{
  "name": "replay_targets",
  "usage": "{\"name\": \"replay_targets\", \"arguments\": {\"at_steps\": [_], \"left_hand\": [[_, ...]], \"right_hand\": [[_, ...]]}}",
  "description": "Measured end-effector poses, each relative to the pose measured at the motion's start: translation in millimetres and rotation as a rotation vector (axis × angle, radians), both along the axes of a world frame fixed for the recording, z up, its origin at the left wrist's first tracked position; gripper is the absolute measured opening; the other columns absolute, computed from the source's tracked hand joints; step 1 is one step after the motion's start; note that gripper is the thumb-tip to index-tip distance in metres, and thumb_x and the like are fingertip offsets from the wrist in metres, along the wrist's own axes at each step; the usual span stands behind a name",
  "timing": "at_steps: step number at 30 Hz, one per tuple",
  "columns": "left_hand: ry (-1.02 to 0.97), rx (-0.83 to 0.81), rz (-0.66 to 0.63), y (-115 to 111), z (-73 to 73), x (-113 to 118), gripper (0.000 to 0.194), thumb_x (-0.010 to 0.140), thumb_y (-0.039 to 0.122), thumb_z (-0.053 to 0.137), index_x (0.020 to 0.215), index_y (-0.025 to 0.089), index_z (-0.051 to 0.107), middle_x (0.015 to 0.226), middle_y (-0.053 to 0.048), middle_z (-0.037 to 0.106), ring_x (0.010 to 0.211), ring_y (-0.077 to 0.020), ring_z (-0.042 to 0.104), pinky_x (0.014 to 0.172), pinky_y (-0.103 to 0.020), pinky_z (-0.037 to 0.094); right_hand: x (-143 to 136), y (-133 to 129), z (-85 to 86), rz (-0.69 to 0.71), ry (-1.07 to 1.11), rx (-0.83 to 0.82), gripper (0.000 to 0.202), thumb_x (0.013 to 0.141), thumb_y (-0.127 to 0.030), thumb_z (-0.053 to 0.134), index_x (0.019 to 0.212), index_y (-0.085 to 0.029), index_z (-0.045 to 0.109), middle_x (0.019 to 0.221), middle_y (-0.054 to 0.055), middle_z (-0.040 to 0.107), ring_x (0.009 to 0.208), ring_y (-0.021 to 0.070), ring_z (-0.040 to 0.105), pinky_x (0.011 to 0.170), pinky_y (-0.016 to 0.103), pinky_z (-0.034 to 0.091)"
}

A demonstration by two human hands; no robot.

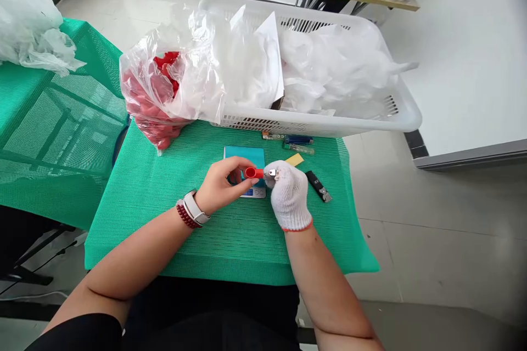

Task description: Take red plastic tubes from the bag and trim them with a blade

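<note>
My left hand [224, 182], bare, pinches a small red tube-shaped piece [254, 173] between thumb and fingers, its round opening facing left. My right hand [288, 189] wears a white knitted glove and is closed on a small metal tool [270, 173], whose tip meets the right end of the red piece. Both hands are over a small scale [257, 192] with a blue top and a lit display, partly hidden by my fingers. A clear bag of red pieces [152, 107] sits at the table's back left.
A white basket [321, 123] with plastic bags spans the back of the green-covered table [230, 247]. Lighters [298, 139] lie before it. Right of my glove are a yellow piece [295, 159] and a black cutter [318, 186]. Another green-covered table [61, 159] stands left.
</note>
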State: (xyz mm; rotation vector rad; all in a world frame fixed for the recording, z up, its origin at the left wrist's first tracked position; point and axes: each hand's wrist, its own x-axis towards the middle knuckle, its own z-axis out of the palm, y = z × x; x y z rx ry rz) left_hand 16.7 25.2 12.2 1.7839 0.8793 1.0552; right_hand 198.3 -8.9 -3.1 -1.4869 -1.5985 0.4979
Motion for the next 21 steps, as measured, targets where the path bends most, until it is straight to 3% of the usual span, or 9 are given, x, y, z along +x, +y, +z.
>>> {"name": "replay_targets", "arguments": {"at_steps": [10, 17, 21], "left_hand": [[-0.015, -0.012, 0.044, 1.4, -1.2, -0.5, 0.024, 0.086, 0.038, 0.070, 0.093, 0.016, 0.063, 0.062, 0.004, 0.057, 0.053, -0.0081, 0.050, 0.051, -0.021, 0.043], [0.012, -0.006, 0.020, -0.4, 0.9, 0.1, 0.020, 0.086, 0.033, 0.071, 0.094, 0.017, 0.063, 0.068, 0.002, 0.062, 0.056, -0.0086, 0.052, 0.053, -0.021, 0.044], [0.018, -0.007, 0.024, -1.0, 0.0, 0.0, 0.019, 0.085, 0.032, 0.071, 0.094, 0.016, 0.063, 0.068, 0.002, 0.061, 0.057, -0.0087, 0.052, 0.054, -0.021, 0.043]], "right_hand": [[4.0, 1.8, 1.5, 0.042, -0.028, -0.038, 0.046, 0.100, -0.037, 0.027, 0.071, -0.020, 0.059, 0.067, 0.002, 0.062, 0.061, 0.0146, 0.057, 0.059, 0.027, 0.044], [10.0, 8.3, -2.6, -0.196, -0.087, -0.040, 0.048, 0.101, -0.047, 0.030, 0.079, -0.019, 0.063, 0.072, 0.004, 0.066, 0.064, 0.0152, 0.060, 0.063, 0.027, 0.045], [7.8, 12.6, 4.1, -0.294, -0.197, -0.087, 0.047, 0.098, -0.051, 0.036, 0.098, -0.018, 0.069, 0.081, 0.006, 0.071, 0.079, 0.0202, 0.066, 0.076, 0.032, 0.049]]}}
